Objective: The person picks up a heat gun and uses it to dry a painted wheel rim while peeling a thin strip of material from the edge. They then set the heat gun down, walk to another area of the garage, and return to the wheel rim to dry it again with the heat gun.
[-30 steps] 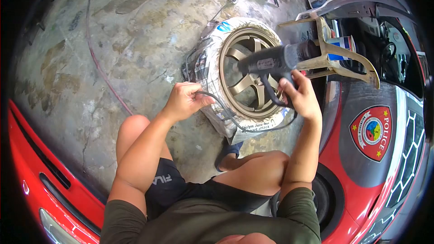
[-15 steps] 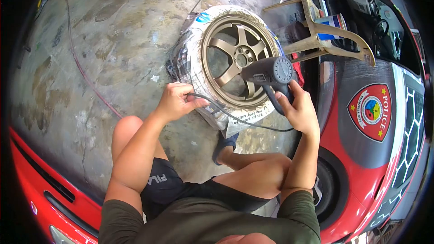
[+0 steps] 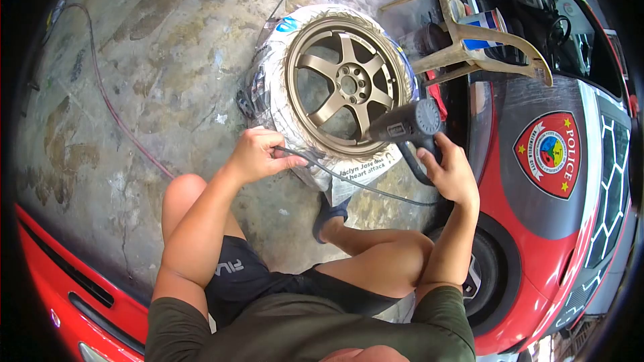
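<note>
My right hand point(image 3: 451, 169) is closed round the handle of a black heat gun point(image 3: 406, 123). Its nozzle points left over the lower right edge of a bronze wheel rim point(image 3: 327, 115). Between the thumb and fingers of my left hand point(image 3: 260, 154) runs the gun's dark cord point(image 3: 349, 179), which sags across toward my right wrist. The wheel lies flat on the floor, spokes facing up. Newspaper and plastic masking point(image 3: 268, 97) wraps the tire around the rim, with printed text on the flap nearest me.
A beige plastic chair point(image 3: 463, 43) with a paint can point(image 3: 484, 29) by it stands at the back right. A red and grey car point(image 3: 500, 275) with a police emblem flanks my right side, another red car point(image 3: 74, 281) my left. Hoses point(image 3: 111, 104) cross the concrete floor.
The heat gun has shifted toward me and slightly right, from over the spokes to the rim's near edge. My left hand still pinches the cord. The view has shifted slightly.
</note>
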A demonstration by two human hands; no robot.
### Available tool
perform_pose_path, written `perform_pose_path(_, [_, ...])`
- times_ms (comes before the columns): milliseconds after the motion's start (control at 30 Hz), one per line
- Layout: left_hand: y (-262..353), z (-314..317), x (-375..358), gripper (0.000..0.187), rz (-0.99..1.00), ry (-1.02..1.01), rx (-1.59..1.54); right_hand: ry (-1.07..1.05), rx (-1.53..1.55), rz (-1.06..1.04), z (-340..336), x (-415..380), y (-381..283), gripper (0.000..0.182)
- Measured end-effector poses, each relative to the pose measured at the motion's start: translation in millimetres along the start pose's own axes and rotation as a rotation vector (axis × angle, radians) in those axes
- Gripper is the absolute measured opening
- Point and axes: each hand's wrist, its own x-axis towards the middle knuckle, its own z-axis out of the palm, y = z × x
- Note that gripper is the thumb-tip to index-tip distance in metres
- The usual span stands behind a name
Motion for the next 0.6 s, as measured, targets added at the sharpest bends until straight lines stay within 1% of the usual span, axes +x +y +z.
perform_pose_path(100, [-1,3,1,0.054,0.032,-0.024,-0.009,0.097,-0.097,-0.143,6,0,13,0.036])
perform_pose_path(133, [-2,4,0,0.053,0.026,-0.026,-0.011,0.153,-0.130,-0.128,8,2,16,0.040])
perform_pose_path(233, [-1,7,0,0.053,0.028,-0.028,-0.017,0.196,-0.144,-0.086,7,2,9,0.042])
perform_pose_path(267, [-1,7,1,0.053,0.033,-0.029,-0.016,0.082,-0.146,0.011,0,-2,2,0.040])
perform_pose_path(367, [1,6,3,0.052,0.046,0.002,0.014,0.002,0.114,-0.195,12,-6,13,0.038])
perform_pose_path(400, [1,4,3,0.052,0.037,-0.004,0.028,-0.020,0.184,-0.221,16,-7,10,0.036])
perform_pose_path(500, [-3,-1,2,0.052,-0.005,-0.020,0.052,-0.080,0.176,-0.146,16,-4,2,0.035])
perform_pose_path(533, [-3,-1,1,0.052,-0.022,-0.023,0.053,-0.123,0.144,-0.107,9,-4,-4,0.038])
perform_pose_path(600, [-3,0,2,0.052,-0.021,-0.039,0.061,-0.086,0.056,-0.133,10,0,10,0.041])
